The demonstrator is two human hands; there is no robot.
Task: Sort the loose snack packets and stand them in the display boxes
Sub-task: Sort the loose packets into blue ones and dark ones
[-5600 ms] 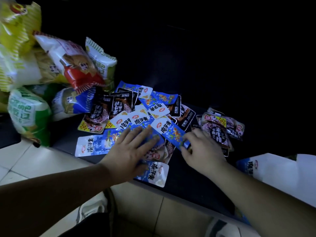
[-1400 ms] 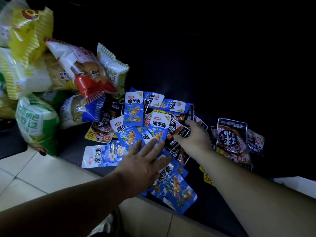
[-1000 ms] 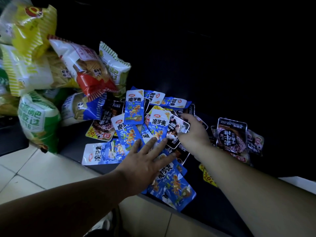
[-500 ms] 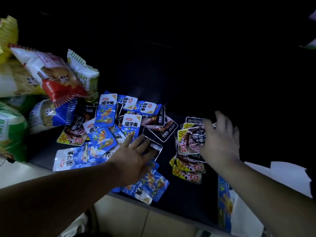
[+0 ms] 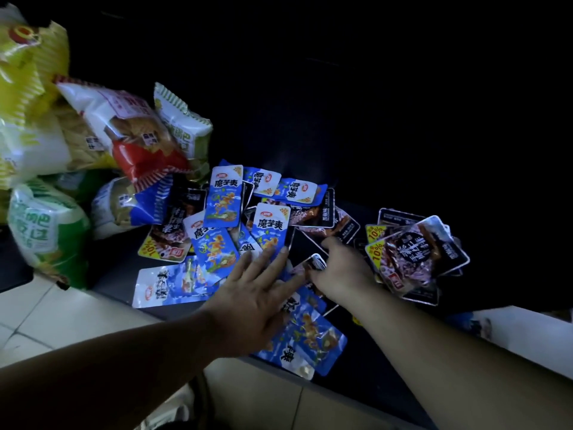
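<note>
Loose blue packets (image 5: 222, 197) lie in a heap on a dark shelf (image 5: 390, 377), some hanging over its front edge. Mixed among them are black packets (image 5: 313, 214). To the right sits a separate stack of dark packets with yellow 10% corners (image 5: 412, 254). My left hand (image 5: 257, 294) rests flat on the blue heap with its fingers spread and holds nothing. My right hand (image 5: 344, 271) is between heap and stack. Its fingertips pinch the edge of a small dark packet (image 5: 317, 261) in the pile.
Large puffed snack bags (image 5: 130, 135) in yellow, white, red and green are piled at the left, against the heap. A white display box (image 5: 514, 339) stands at the lower right. Pale floor tiles (image 5: 62, 318) show below the shelf edge. The back of the shelf is in darkness.
My right hand has left the dark stack on the right and come back to the middle pile, closing on a dark packet. My left hand stays flat on the blue packets.
</note>
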